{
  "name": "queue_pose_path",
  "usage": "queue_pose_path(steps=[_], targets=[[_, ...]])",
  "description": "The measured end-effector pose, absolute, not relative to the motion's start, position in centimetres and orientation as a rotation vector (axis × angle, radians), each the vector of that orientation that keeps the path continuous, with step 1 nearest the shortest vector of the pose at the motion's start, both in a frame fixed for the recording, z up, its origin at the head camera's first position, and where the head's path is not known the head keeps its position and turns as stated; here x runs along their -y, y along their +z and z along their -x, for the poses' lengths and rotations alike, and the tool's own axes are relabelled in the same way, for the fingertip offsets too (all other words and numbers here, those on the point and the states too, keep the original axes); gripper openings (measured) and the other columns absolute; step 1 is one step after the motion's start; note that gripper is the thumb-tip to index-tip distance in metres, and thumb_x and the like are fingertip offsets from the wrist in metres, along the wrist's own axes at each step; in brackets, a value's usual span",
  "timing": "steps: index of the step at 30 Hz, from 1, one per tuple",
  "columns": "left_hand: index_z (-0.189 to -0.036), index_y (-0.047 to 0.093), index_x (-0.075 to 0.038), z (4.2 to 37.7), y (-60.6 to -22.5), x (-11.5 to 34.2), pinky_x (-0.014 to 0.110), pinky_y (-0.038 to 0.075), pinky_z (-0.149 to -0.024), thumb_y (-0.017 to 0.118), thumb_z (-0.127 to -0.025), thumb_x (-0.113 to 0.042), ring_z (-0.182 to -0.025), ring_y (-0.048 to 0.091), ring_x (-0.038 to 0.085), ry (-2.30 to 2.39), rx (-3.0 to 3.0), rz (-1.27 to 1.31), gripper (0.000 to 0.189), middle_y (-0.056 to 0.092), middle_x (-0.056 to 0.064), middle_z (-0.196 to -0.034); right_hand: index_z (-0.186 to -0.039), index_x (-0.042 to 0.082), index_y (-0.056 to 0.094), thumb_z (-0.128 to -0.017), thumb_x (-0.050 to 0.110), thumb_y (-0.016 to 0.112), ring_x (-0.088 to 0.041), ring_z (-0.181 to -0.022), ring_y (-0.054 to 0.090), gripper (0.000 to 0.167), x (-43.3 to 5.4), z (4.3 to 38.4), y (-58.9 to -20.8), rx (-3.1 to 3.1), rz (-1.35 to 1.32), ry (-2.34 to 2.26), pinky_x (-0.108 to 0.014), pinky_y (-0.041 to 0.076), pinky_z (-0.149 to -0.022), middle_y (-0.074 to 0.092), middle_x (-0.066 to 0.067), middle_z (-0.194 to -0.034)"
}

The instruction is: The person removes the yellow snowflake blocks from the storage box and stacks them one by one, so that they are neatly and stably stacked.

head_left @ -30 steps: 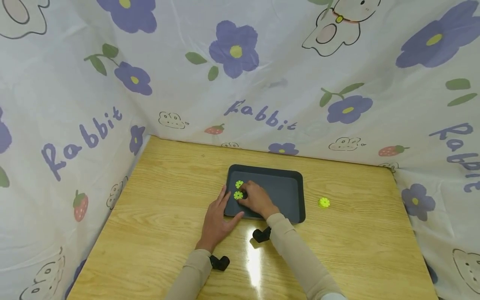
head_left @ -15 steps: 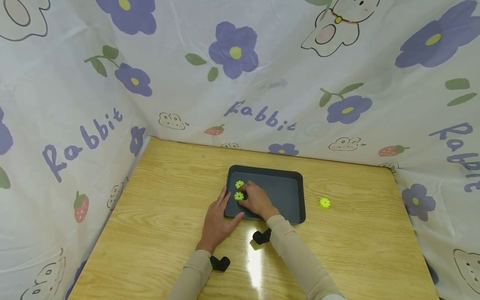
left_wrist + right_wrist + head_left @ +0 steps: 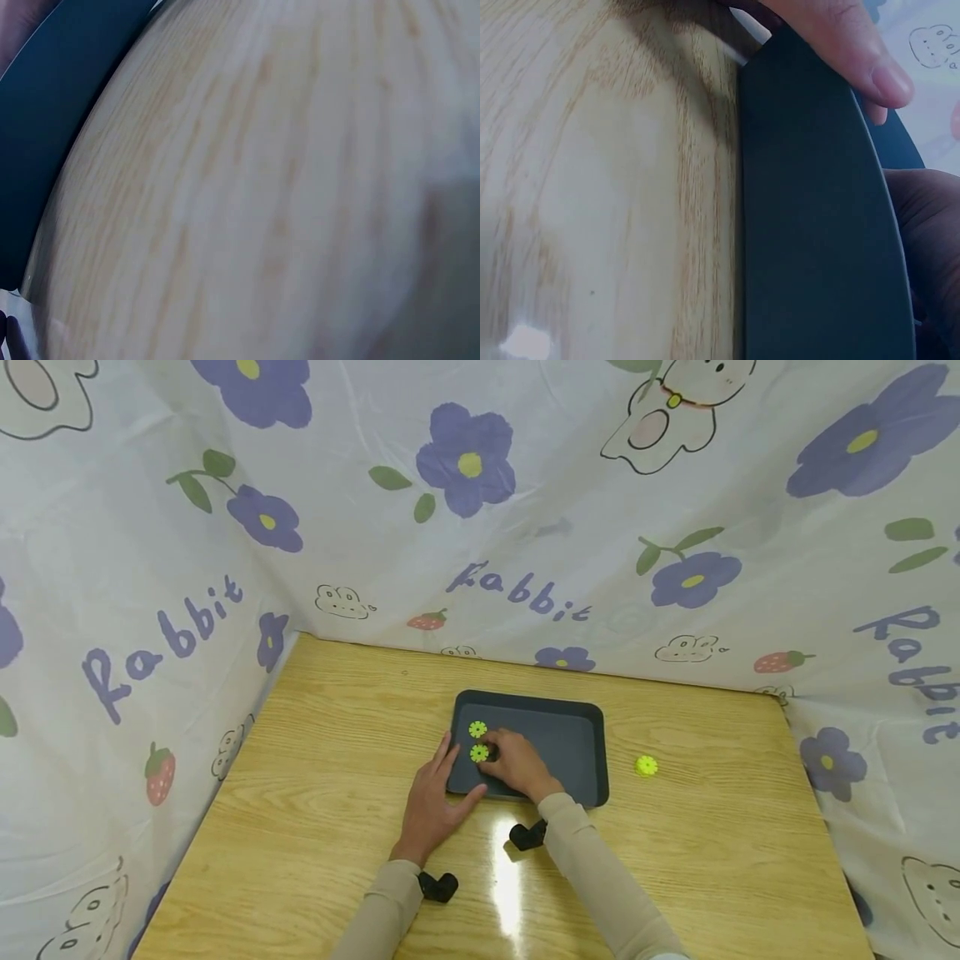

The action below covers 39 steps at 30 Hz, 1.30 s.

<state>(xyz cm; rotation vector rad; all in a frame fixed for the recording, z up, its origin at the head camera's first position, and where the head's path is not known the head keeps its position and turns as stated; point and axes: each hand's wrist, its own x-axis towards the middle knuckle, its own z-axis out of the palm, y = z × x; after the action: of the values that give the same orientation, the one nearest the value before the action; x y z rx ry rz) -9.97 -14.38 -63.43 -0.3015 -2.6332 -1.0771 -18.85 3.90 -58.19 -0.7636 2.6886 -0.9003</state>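
A dark grey rectangular tray (image 3: 555, 752) lies on the wooden table. Inside it, near the left wall, are two yellow-green notched discs: a far disc (image 3: 477, 729) and a near disc (image 3: 479, 752). My right hand (image 3: 519, 765) reaches into the tray and pinches the near disc between thumb and fingers. My left hand (image 3: 431, 806) rests at the tray's near left corner, fingers fairly straight along the left rim and thumb at the front rim. In the right wrist view, the left thumb (image 3: 889, 81) lies over the tray's outer wall (image 3: 817, 217).
Another yellow-green notched piece (image 3: 647, 766), perhaps a small stack, sits on the table (image 3: 720, 827) right of the tray. Black wrist devices are on the left wrist (image 3: 438, 887) and right wrist (image 3: 527, 836). A printed cloth (image 3: 330, 543) hangs around the table's back and sides.
The near disc has shifted very slightly rightward and nearer, along with the right hand's fingers. My left hand stays in place on the tray.
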Motion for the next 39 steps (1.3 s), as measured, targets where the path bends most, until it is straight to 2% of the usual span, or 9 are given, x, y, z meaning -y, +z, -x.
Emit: queue_pose_path(steps=[5, 12, 23, 29, 34, 39], targets=[[-0.156, 0.046, -0.004, 10.0, -63.3, 14.3, 0.059, 0.04, -0.113, 0.074, -0.093, -0.052, -0.141, 0.048, 0.037, -1.079, 2.627, 0.299, 0.084, 0.025, 0.003, -0.171, -0.125, 0.005, 0.073, -0.092, 0.022, 0.081, -0.015, -0.081, 0.061, 0.038, -4.2, 18.8, -58.2, -2.678, 0.755, -0.906, -0.034, 0.054, -0.07, 0.066, -0.004, -0.098], [-0.155, 0.047, -0.003, 9.9, -63.3, 14.3, 0.059, 0.041, -0.112, 0.074, -0.093, -0.051, -0.14, 0.048, 0.038, -1.088, 2.614, 0.301, 0.083, 0.026, 0.004, -0.171, -0.121, 0.005, 0.073, -0.092, 0.025, 0.081, -0.019, -0.09, 0.065, 0.036, -5.0, 18.4, -58.4, -2.733, 0.725, -0.903, -0.036, 0.057, -0.076, 0.066, -0.006, -0.105], [-0.155, 0.046, -0.003, 10.1, -63.3, 14.4, 0.06, 0.04, -0.113, 0.075, -0.093, -0.051, -0.14, 0.048, 0.039, -1.103, 2.616, 0.3, 0.084, 0.024, 0.002, -0.171, -0.124, 0.006, 0.073, -0.091, 0.023, 0.083, -0.009, -0.076, 0.054, 0.038, -8.9, 17.9, -57.3, -2.849, 0.63, -0.982, -0.029, 0.051, -0.065, 0.064, -0.003, -0.104], [-0.155, 0.047, -0.003, 10.1, -63.5, 14.5, 0.06, 0.04, -0.112, 0.075, -0.093, -0.051, -0.14, 0.048, 0.039, -1.102, 2.598, 0.308, 0.084, 0.025, 0.005, -0.171, -0.122, 0.005, 0.073, -0.091, 0.022, 0.083, -0.011, -0.075, 0.055, 0.037, -12.0, 17.7, -56.3, -2.915, 0.557, -1.046, -0.032, 0.052, -0.065, 0.065, -0.006, -0.107], [-0.156, 0.045, -0.004, 10.1, -63.4, 14.6, 0.058, 0.038, -0.115, 0.075, -0.093, -0.05, -0.143, 0.046, 0.037, -1.13, 2.623, 0.296, 0.084, 0.023, 0.002, -0.171, -0.12, 0.003, 0.073, -0.092, 0.021, 0.082, -0.015, -0.074, 0.055, 0.035, -14.7, 17.5, -55.3, -2.964, 0.488, -1.099, -0.035, 0.05, -0.065, 0.063, -0.008, -0.102], [-0.155, 0.046, -0.002, 10.1, -63.3, 14.4, 0.059, 0.037, -0.115, 0.077, -0.092, -0.048, -0.143, 0.045, 0.038, -1.139, 2.625, 0.299, 0.084, 0.024, 0.003, -0.171, -0.121, 0.002, 0.072, -0.093, 0.022, 0.08, -0.021, -0.08, 0.06, 0.035, -17.8, 17.1, -55.2, -2.983, 0.356, -1.118, -0.037, 0.052, -0.066, 0.064, -0.011, -0.104]])
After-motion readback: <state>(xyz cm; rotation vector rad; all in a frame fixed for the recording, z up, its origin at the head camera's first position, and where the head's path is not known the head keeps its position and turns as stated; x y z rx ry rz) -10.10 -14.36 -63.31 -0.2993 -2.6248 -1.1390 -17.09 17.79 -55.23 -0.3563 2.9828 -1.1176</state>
